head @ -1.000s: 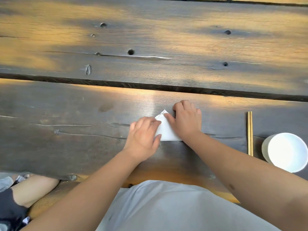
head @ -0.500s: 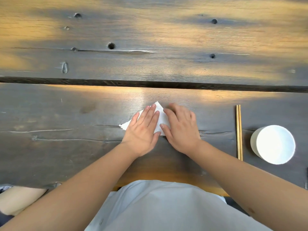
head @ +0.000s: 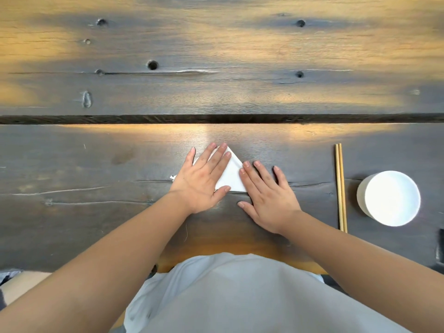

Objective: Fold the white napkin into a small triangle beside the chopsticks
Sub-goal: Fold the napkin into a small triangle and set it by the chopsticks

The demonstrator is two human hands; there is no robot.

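— Under your left grip [head: 204, 182], what lies on the counter [head: 72, 212]?
— Your white napkin [head: 230, 175], folded to a triangle. Your fingers are straight and flat on its left part; a torn corner peeks out past your wrist side.
— And your right grip [head: 266, 197]?
— Flat too, fingers spread, fingertips [head: 242, 171] touching the napkin's right edge, palm on the wood.
— The chopsticks [head: 340, 188]?
— Well to the right of your right grip, side by side, with a white bowl [head: 391, 199] just beyond them.
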